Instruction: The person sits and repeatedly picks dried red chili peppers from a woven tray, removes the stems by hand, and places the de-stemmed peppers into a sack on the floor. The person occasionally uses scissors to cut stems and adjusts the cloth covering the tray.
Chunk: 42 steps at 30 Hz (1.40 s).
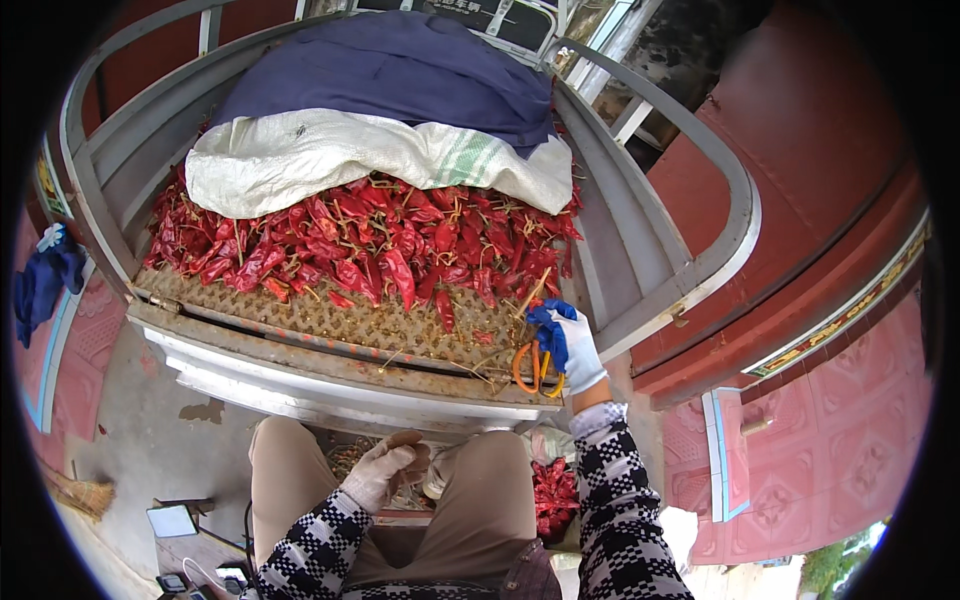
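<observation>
At the right front corner of the cart bed, my right hand [572, 340], in a white and blue glove, is closed on scissors with orange and yellow handles [523, 368]. The handle loops hang towards me; the glove hides the blades. A tan stem [537, 288] sticks up just beyond the fingers. Dried red chillies [400, 240] lie heaped across the bed, with a few loose ones nearer the front edge. Over my lap, my left hand [385, 470], in a pale glove with brownish fingertips, has loosely bent fingers slightly apart. Nothing shows in it.
A white woven sack [300, 160] and a dark blue cloth [390, 65] cover the heap's back. Metal rails [745, 225] flank the rusty bed [250, 305]. More red chillies [555, 495] are low beside my right knee. A broom [85, 492] lies at far left.
</observation>
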{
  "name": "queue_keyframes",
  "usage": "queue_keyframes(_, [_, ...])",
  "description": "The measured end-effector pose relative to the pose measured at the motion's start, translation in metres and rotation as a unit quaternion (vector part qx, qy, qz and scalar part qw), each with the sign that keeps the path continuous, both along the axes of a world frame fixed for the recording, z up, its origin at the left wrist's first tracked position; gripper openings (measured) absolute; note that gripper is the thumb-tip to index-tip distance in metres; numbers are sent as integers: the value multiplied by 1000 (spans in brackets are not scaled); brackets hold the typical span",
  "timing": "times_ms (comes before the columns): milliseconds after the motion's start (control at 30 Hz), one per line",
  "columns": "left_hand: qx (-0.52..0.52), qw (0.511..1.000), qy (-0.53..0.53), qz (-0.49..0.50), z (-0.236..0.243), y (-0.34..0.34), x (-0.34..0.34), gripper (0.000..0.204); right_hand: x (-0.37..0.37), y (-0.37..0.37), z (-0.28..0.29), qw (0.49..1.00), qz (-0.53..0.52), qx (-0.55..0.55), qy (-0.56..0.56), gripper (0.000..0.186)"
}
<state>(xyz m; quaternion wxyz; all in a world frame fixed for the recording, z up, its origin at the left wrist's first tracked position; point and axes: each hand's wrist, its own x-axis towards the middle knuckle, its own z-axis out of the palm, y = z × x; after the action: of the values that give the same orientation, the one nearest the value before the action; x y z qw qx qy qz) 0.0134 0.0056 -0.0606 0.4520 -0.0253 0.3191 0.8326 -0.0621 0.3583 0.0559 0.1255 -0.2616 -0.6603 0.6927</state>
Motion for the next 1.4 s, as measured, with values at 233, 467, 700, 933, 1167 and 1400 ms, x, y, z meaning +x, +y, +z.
queue_keyframes(233, [-23,996,79,-39,9,3,-2,61,15,-15,0,988,40,152,-7,11])
queue_keyframes(467, [-26,993,104,-40,33,8,8,65,72,-150,14,864,136,482,-48,18])
queue_keyframes(700, [-6,994,108,2,9,2,9,63,108,-210,-2,791,175,587,5,18])
queue_keyframes(933, [141,984,-32,102,35,8,11,29,120,-226,-7,813,228,535,-15,21])
queue_keyframes(1167, [16,997,44,60,49,-12,6,17,124,-207,33,879,246,404,-54,26])
queue_keyframes(1400, [-141,973,182,30,72,-16,12,17,109,-207,24,785,340,504,116,33])
